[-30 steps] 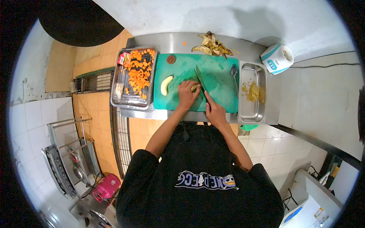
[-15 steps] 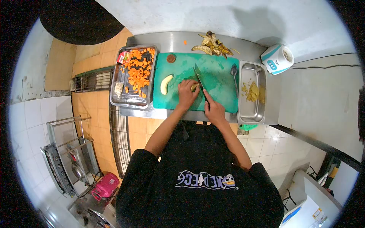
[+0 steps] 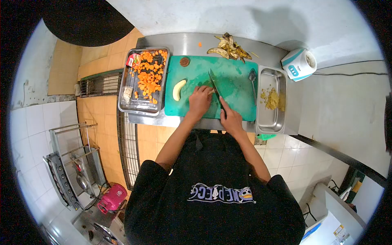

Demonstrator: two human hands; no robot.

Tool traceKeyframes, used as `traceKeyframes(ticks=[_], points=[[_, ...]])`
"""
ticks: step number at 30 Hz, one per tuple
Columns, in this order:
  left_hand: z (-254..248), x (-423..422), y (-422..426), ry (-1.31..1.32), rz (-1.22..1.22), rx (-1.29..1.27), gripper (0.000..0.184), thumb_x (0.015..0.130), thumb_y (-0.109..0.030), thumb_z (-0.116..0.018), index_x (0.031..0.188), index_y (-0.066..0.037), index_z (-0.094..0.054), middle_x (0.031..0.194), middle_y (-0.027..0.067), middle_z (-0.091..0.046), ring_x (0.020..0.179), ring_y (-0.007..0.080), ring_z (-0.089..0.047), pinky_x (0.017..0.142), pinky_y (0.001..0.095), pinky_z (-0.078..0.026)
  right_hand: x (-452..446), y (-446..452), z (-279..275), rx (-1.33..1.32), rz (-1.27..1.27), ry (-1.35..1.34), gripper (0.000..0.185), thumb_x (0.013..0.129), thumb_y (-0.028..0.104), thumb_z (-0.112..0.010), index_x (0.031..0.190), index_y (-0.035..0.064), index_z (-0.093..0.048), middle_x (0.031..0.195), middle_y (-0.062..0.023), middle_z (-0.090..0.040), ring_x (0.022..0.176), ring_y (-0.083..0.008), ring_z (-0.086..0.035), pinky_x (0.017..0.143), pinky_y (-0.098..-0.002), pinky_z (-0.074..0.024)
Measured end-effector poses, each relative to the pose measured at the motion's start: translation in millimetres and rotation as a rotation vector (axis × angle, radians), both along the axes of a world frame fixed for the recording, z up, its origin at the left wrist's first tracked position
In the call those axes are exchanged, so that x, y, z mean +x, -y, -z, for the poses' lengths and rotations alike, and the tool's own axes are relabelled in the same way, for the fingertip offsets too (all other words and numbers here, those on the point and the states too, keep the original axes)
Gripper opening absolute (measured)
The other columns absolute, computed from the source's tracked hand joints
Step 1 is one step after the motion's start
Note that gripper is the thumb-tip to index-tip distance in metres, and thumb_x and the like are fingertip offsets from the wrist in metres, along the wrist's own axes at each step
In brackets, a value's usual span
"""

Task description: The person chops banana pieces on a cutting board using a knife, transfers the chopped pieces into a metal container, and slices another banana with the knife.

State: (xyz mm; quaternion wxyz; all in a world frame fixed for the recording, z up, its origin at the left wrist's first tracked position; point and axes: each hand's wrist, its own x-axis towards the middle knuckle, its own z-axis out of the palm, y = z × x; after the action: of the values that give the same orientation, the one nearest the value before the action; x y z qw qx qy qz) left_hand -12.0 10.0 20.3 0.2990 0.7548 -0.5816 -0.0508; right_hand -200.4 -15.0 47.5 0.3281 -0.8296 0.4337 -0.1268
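Note:
My right hand (image 3: 231,121) is closed round the handle of a kitchen knife (image 3: 214,83), its blade pointing away from me over the green cutting board (image 3: 239,104). Left of the blade, my left hand (image 3: 199,103) pinches a small piece of banana (image 3: 211,92), mostly covered by the fingers. The blade lies right beside this piece; whether it is cutting into it I cannot tell. A whole peeled banana (image 3: 179,90) rests on the board to the left of my left hand.
A tray (image 3: 141,107) of cut carrots (image 3: 149,77) stands left. Right are a spoon (image 3: 253,83), a steel pan (image 3: 270,122) with chopped yellow pieces (image 3: 270,99), and a white-blue appliance (image 3: 300,64). Banana peels (image 3: 230,48) lie behind the board, a brown round object (image 3: 185,61) on it.
My left hand has shifted slightly left, with its fingers drawn back from the blade. Less of the banana piece shows. The knife and my right hand have barely moved.

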Motion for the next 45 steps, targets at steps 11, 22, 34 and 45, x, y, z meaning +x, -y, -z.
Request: traceKeyframes(ticks=[11,22,34,45], points=[[3,-1,-2,0.013,-0.049,0.040,0.027,0.083,-0.014,-0.075,0.110,-0.017,-0.074,0.107,0.0026,-0.070,0.098,0.0305,-0.067,0.075,0.0430,-0.059,0,-1,-4,-0.005,-0.019,-0.011,0.063,0.097,0.019,-0.056,0.158,0.0277,-0.041,0.095,-0.0225,-0.073,0.078,-0.0444,-0.069,0.074,-0.0565,-0.0560],[-4,-4,-1,-0.037,-0.100,0.080,0.020,0.084,-0.020,-0.078,0.104,-0.017,-0.077,0.105,0.0018,-0.070,0.098,0.0297,-0.067,0.073,0.0430,-0.058,-2,-2,-13,0.011,-0.018,-0.105,0.062,0.098,0.017,-0.056,0.158,0.0270,-0.042,0.094,-0.0213,-0.073,0.078,-0.0434,-0.069,0.073,-0.0551,-0.0545],[0,-3,-1,-0.058,-0.131,0.035,0.020,0.083,-0.026,-0.079,0.102,-0.018,-0.077,0.103,0.0025,-0.072,0.094,0.0297,-0.069,0.075,0.0428,-0.057,2,-2,-4,0.038,-0.041,-0.109,0.063,0.098,0.020,-0.055,0.159,0.0252,-0.040,0.096,-0.0248,-0.073,0.078,-0.0452,-0.070,0.074,-0.0576,-0.0557],[-2,-2,-2,-0.061,-0.119,0.007,0.018,0.081,-0.021,-0.080,0.098,-0.017,-0.077,0.098,0.0021,-0.071,0.093,0.0281,-0.068,0.071,0.0411,-0.057,-1,-5,-6,0.056,-0.033,-0.125,0.063,0.098,0.020,-0.055,0.159,0.0277,-0.040,0.095,-0.0260,-0.072,0.081,-0.0469,-0.069,0.076,-0.0590,-0.0547]])
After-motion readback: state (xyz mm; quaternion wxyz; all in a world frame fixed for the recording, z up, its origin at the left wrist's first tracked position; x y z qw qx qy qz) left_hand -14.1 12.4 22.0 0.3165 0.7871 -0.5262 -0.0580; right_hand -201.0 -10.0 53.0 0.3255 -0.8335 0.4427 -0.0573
